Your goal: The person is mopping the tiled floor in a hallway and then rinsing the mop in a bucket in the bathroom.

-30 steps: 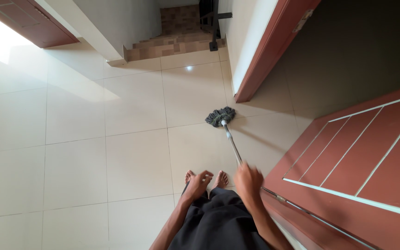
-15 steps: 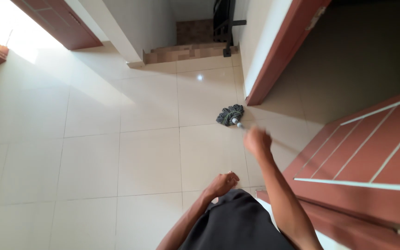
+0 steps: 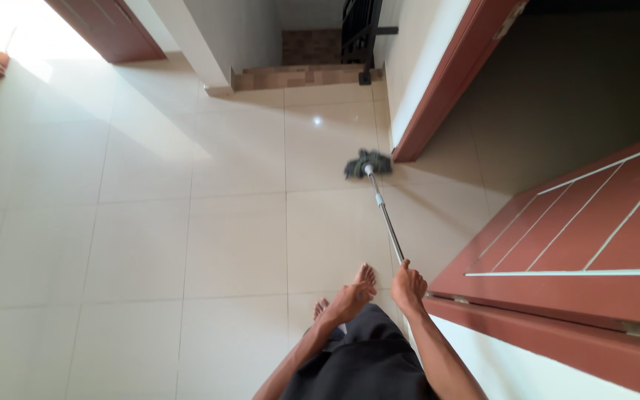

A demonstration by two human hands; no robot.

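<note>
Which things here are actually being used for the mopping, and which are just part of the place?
In use:
- mop head on the tiled floor
- metal handle
- right hand gripping the handle; left hand beside it, empty

Just there:
- open red door
- steps
- red door frame

Since half a second ago the right hand (image 3: 407, 285) has dropped from the middle of the frame back to the lower centre, gripping the low end of the mop handle (image 3: 384, 218) (its metal length, then mostly hidden behind the hand, now shows in full); the mop head (image 3: 367, 163) has slid up the frame to lie against the foot of the red-brown door frame (image 3: 438, 89). The left hand (image 3: 350, 300) sits slightly lower; bare feet (image 3: 364, 275), unseen half a second ago, show again beside it.
</note>
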